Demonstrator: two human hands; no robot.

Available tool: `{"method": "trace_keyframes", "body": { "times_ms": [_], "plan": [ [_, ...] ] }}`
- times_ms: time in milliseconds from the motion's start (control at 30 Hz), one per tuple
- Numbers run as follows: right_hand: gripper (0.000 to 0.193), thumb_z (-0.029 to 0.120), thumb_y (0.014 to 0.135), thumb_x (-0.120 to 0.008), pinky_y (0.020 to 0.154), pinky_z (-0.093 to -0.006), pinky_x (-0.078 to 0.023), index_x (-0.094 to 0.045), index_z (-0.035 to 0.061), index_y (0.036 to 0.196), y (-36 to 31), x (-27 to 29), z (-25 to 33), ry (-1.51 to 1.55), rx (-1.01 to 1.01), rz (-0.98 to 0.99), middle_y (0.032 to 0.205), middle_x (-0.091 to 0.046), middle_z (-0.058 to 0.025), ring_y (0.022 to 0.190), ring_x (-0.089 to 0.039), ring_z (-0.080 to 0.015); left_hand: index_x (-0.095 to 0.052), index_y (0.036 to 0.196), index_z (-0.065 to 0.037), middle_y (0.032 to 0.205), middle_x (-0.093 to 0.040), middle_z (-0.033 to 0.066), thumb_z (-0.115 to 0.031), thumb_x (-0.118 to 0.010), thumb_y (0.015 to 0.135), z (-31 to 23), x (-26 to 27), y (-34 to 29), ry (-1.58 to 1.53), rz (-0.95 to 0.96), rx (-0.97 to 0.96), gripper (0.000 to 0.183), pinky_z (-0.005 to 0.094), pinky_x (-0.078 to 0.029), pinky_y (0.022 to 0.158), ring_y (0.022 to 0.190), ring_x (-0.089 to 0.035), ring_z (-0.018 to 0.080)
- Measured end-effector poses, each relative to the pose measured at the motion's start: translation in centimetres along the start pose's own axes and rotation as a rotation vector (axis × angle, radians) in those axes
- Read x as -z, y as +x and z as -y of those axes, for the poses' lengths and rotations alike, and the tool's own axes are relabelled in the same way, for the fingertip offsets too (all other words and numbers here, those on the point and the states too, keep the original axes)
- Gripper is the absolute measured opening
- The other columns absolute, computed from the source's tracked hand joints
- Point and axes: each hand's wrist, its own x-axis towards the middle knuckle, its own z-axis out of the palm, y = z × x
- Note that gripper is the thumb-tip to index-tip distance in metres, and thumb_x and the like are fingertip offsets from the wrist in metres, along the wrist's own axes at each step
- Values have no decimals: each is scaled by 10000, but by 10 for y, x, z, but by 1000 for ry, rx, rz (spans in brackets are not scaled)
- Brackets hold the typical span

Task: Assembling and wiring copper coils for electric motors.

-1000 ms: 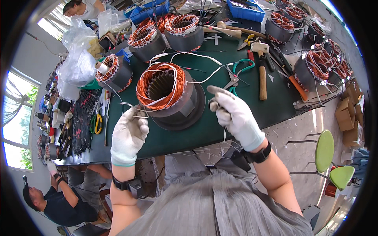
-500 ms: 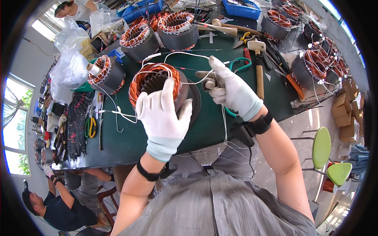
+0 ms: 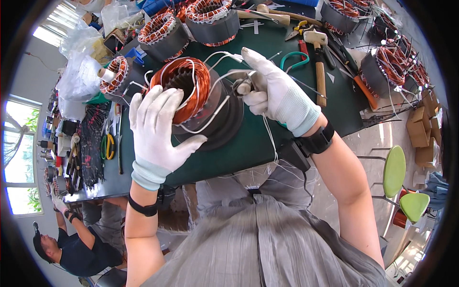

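A motor stator (image 3: 190,91) with orange-brown copper windings stands tilted on a dark round base (image 3: 224,129) on the green table. My left hand (image 3: 155,122), in a white glove, lies spread with its fingertips at the near left rim of the windings; its thumb points right. White sleeved lead wires loop over and around the coil, one (image 3: 213,115) across its near side. Right of the stator, my gloved right hand (image 3: 275,91) has its lower fingers curled around a small metal tool (image 3: 243,87) with a round pale end. Its index finger extends up beside a white lead.
Other wound stators (image 3: 162,36) stand behind and at the right. Teal-handled scissors (image 3: 295,60), a mallet (image 3: 319,67) and pliers (image 3: 300,29) lie to the right. Yellow-handled scissors (image 3: 110,147) and dark wire bundles (image 3: 91,143) lie left. A co-worker (image 3: 79,244) sits at lower left.
My left hand has moved left from the front of the stator to its left rim. The stator and its leads sit turned differently. My right hand still grips the small metal tool.
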Motion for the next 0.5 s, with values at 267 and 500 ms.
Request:
{"method": "trace_keyframes", "body": {
  "times_ms": [267, 500],
  "plan": [
    [314, 322, 986, -678, 446, -202, -213, -633, 29, 881, 0, -7, 2, -34, 207, 96, 671, -437, 64, 485, -305, -4, -678, 1180, -83, 1157, -700, 83, -687, -697, 767, 29, 0, 8, -139, 19, -47, 732, 508, -384, 1104, 1204, -612, 338],
    [385, 435, 1016, -605, 498, -233, -294, -695, 82, 891, 44, -5, 23, -821, 292, -145, 675, -509, 57, 541, -360, -31, -691, 1100, -80, 915, -673, 109, -452, -778, 823, 7, -10, 23, -202, -79, 12, 472, 439, -476, 888, 882, -635, 316]
  ]
}}
